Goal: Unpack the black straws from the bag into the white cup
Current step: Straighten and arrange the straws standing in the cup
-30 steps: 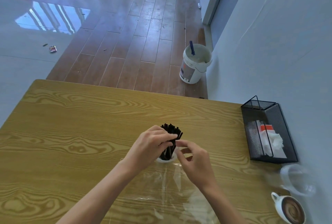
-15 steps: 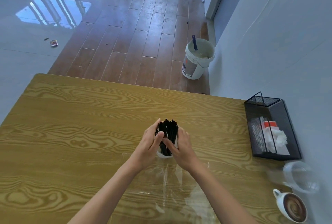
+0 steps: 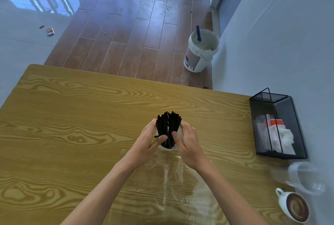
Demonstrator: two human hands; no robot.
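Note:
A bundle of black straws stands upright in the white cup at the middle of the wooden table. My left hand wraps the bundle from the left, thumb across the front of the straws. From the right, my right hand cups the straws and the cup's side, with its thumb against the bundle. Most of the cup is hidden by my hands. The clear plastic bag lies flat and empty on the table just in front of the cup, under my wrists.
A black mesh basket with napkins and packets sits at the table's right edge by the wall. Nearer me on the right lie a clear plastic cup and a coffee cup. A white bucket stands on the floor beyond.
My right hand came in from the front of the cup to its right side, and both hands closed round the straw bundle. The straws now stand more upright and gathered.

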